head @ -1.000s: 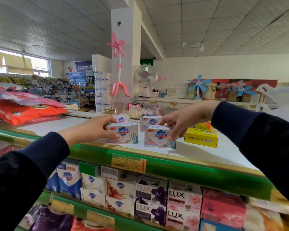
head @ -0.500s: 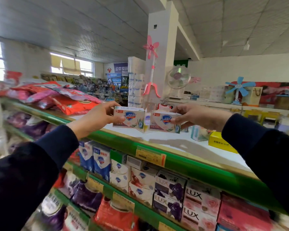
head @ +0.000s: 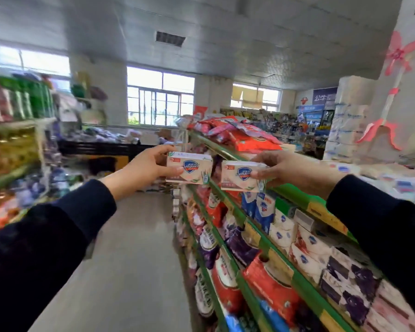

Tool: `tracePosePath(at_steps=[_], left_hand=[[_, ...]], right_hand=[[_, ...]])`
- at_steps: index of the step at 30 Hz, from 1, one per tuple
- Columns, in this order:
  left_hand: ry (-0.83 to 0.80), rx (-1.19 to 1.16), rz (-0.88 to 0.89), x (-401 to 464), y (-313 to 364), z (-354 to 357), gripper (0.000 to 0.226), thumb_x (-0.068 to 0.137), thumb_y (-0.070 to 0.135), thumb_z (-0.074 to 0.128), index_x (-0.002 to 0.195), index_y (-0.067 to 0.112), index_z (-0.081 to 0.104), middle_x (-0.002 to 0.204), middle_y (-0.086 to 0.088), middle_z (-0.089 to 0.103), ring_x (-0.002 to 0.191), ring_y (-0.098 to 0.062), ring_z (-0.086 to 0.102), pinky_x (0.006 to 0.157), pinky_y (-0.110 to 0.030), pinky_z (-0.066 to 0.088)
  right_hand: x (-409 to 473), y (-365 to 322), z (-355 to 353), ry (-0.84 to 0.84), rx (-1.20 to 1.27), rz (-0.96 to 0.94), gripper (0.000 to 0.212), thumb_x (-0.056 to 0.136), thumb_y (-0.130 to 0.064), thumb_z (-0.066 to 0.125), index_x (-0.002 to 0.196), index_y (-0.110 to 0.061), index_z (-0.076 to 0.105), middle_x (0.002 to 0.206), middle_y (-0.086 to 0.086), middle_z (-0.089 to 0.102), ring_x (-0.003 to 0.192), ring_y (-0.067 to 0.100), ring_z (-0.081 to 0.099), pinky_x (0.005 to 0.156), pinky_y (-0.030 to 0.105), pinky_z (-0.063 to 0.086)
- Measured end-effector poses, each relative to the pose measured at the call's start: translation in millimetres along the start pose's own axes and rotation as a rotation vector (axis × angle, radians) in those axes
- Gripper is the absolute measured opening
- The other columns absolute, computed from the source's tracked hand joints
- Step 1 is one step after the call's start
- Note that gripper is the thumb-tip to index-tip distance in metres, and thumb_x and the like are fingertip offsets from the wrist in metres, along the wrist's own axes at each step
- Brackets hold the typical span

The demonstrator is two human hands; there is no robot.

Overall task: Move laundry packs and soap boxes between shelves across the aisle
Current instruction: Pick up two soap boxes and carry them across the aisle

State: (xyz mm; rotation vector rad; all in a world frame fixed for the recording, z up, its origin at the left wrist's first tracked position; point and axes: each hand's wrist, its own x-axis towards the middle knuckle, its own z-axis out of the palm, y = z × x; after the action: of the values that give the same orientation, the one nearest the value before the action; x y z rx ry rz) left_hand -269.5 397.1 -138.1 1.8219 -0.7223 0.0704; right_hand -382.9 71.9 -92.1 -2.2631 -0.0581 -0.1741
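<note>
Grey aisle floor (head: 130, 271) runs left of the green shelving (head: 304, 291). Left hand (head: 144, 168) grips one soap box (head: 189, 167); right hand (head: 288, 171) pinches another soap box (head: 243, 174). Left-side shelves (head: 12, 144) are blurred.

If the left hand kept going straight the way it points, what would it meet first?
Probably nothing near: the left hand, holding a Safeguard soap box, points down the open aisle floor; depth is unclear.

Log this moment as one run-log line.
left hand: grips Safeguard soap box | right hand: grips second Safeguard soap box | both off green shelf, over aisle
</note>
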Motion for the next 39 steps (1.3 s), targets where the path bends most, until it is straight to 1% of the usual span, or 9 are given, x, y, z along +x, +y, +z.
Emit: tracePosePath(at_steps=[2,5,9,13,17,21,24,33,39], left_hand=[[0.087,0.049,-0.052,-45.4,-4.8,-42.8,0.032,0.084,0.018,0.083,0.112,0.023,0.069,0.101,0.001,0.081,0.092,-0.016,0.078,0.067,-0.022,0.058],[0.235,0.121,-0.132,-112.7,-6.7,-102.1,0.032,0.083,0.022,0.084,0.111,0.025,0.069,0.104,0.000,0.080,0.099,-0.019,0.077,0.085,-0.035,0.060],[0.388,0.185,-0.210,-190.6,-1.5,-162.1,0.032,0.082,0.026,0.084,0.109,0.032,0.068,0.103,0.001,0.081,0.100,-0.023,0.077,0.081,-0.033,0.061],[0.568,0.244,-0.299,-286.7,10.4,-218.9,0.040,0.082,0.025,0.085,0.116,0.028,0.066,0.106,-0.003,0.080,0.100,-0.024,0.077,0.092,-0.042,0.060],[0.710,0.319,-0.361,-381.4,37.1,-265.4,0.035,0.081,0.028,0.086,0.111,0.029,0.068,0.103,0.003,0.080,0.099,-0.017,0.076,0.085,-0.030,0.061],[0.867,0.421,-0.410,-480.2,68.8,-308.8,0.040,0.082,0.022,0.085,0.117,0.023,0.067,0.104,0.000,0.080,0.100,-0.017,0.076,0.085,-0.032,0.061],[0.930,0.516,-0.429,-540.0,95.9,-333.6,0.037,0.085,0.018,0.083,0.118,0.025,0.067,0.099,0.002,0.081,0.089,-0.012,0.076,0.075,-0.026,0.060],[1.087,1.024,-0.566,-684.8,168.0,-398.0,0.028,0.085,0.036,0.082,0.103,0.026,0.062,0.098,0.010,0.073,0.085,-0.007,0.070,0.070,-0.033,0.055],[1.134,1.260,-0.726,-726.1,198.0,-426.7,0.026,0.091,0.040,0.074,0.105,0.026,0.058,0.102,0.012,0.072,0.087,-0.010,0.069,0.076,-0.042,0.060]], right_hand=[[13.1,-21.3,42.0,-0.085,0.008,-0.077,0.021,0.088,-0.028,0.078,0.107,-0.024,0.071,0.106,-0.002,0.080,0.092,0.017,0.077,0.074,0.027,0.060],[27.4,-60.7,102.3,-0.186,0.039,-0.209,0.017,0.089,-0.033,0.078,0.105,-0.033,0.072,0.103,-0.008,0.080,0.093,0.014,0.076,0.070,0.025,0.058],[37.1,-109.9,170.9,-0.308,0.051,-0.337,0.023,0.090,-0.029,0.077,0.112,-0.030,0.070,0.105,-0.005,0.080,0.106,0.028,0.073,0.088,0.042,0.058],[38.7,-174.5,250.3,-0.427,0.068,-0.440,0.020,0.091,-0.025,0.077,0.110,-0.025,0.071,0.104,-0.001,0.080,0.102,0.028,0.074,0.090,0.047,0.059],[23.6,-246.6,326.5,-0.559,0.120,-0.557,0.020,0.090,-0.026,0.076,0.109,-0.024,0.071,0.103,0.000,0.080,0.085,0.015,0.073,0.075,0.032,0.060],[-7.1,-327.3,407.3,-0.686,0.195,-0.674,0.025,0.090,-0.027,0.076,0.114,-0.026,0.070,0.107,-0.003,0.079,0.102,0.024,0.074,0.094,0.045,0.060],[-30.8,-379.2,457.2,-0.753,0.291,-0.728,0.028,0.088,-0.025,0.077,0.115,-0.027,0.071,0.107,-0.006,0.079,0.103,0.021,0.074,0.094,0.044,0.060],[-113.3,-512.7,578.5,-0.908,0.546,-0.892,0.034,0.075,-0.034,0.078,0.108,-0.030,0.071,0.098,-0.010,0.080,0.085,0.010,0.078,0.073,0.028,0.062],[-139.6,-572.6,632.5,-0.957,0.590,-0.951,0.023,0.089,-0.023,0.074,0.112,-0.029,0.071,0.103,-0.012,0.079,0.088,0.007,0.077,0.070,0.022,0.060]])
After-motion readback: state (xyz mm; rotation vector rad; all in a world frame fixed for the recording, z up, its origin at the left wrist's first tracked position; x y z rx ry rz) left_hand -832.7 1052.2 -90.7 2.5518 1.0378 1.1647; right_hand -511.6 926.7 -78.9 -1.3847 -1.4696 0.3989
